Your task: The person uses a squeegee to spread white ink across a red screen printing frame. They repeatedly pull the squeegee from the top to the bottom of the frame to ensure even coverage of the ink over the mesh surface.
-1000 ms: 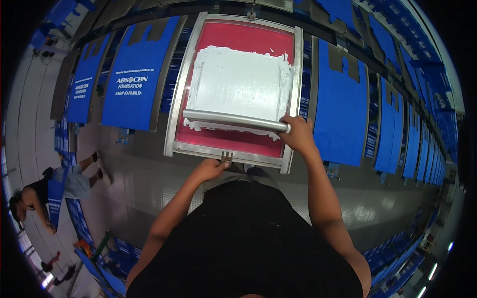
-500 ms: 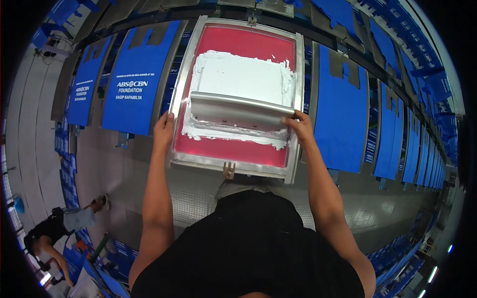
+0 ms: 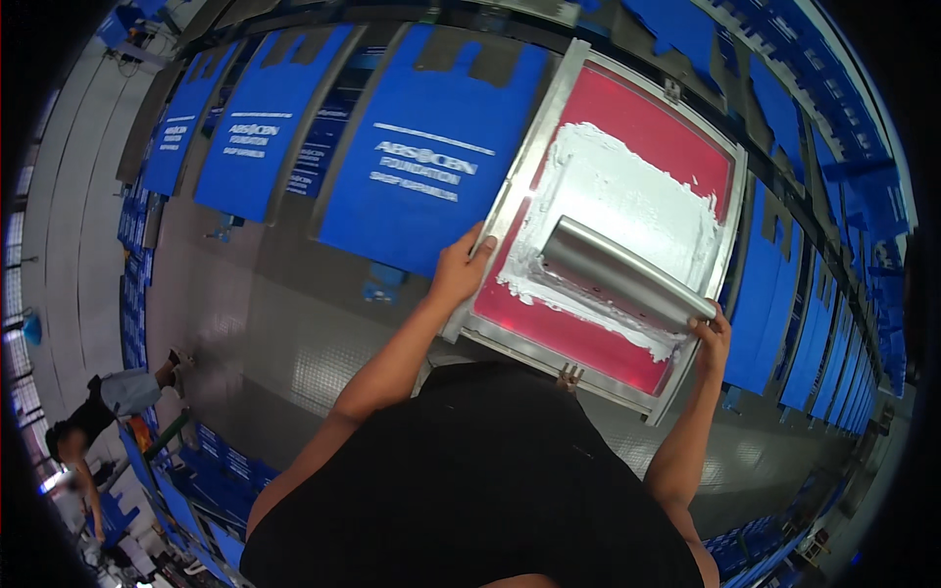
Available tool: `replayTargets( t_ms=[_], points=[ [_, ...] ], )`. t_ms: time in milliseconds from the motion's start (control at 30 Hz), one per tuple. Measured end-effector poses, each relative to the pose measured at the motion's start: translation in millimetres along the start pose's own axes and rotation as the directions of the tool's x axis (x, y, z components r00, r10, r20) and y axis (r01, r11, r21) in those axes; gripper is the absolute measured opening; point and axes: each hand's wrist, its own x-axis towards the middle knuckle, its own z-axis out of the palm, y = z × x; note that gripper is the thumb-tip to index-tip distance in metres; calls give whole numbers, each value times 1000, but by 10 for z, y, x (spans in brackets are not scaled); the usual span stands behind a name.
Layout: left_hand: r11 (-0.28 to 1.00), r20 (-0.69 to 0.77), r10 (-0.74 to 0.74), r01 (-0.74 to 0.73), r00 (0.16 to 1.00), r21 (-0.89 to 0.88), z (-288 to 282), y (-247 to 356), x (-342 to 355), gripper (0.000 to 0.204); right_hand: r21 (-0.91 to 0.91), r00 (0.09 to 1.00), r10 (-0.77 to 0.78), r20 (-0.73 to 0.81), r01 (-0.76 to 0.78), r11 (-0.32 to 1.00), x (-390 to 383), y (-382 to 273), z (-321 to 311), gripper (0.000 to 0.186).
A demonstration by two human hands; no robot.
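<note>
Both my hands hold a screen printing frame point(image 3: 534, 152) with metal rails and red mesh point(image 3: 667, 127), turned at a slant. White ink point(image 3: 618, 191) with ragged edges covers the middle of the mesh. Across the ink rests a wide metal squeegee point(image 3: 627, 274), its lower edge smeared white. My left hand point(image 3: 463, 267) is closed round the left rail, thumb on top. At the right rail my right hand point(image 3: 713, 338) is closed, with its thumb against the squeegee's end and its other fingers partly hidden. Left of the frame lies a blue bag point(image 3: 412, 216) with white print.
More printed blue bags point(image 3: 250, 132) lie on boards to the left. A row of blue bags point(image 3: 765, 304) runs off to the right, beyond the frame. A metal rail point(image 3: 799, 186) follows the boards' far ends. Another person point(image 3: 93, 421) bends at the lower left.
The frame, squeegee and both my hands have moved right, and the frame has turned clockwise. A printed blue bag now shows to the left of the frame.
</note>
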Motion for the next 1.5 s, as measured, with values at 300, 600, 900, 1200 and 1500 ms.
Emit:
replayTargets(
  t_ms=[300,600,900,1200,1500],
  points=[
    [994,-62,-111,111,992,-5,936,215,-481,44,26,995,24,93,-26,999,309,190,-850,47],
    [991,-78,-134,133,988,-15,1132,280,-463,47,31,995,-24,95,21,999,524,423,-1052,41],
    [978,-150,-179,192,972,79,1199,216,-340,53,71,982,4,187,-17,997,759,547,-999,36],
    [977,-92,-199,204,976,59,1161,62,-333,53,31,984,45,170,-51,998,638,731,-955,38],
    [942,-99,-113,138,989,307,1186,-140,-261,52,-32,972,115,207,-111,993,640,692,-974,43]
  ],
)
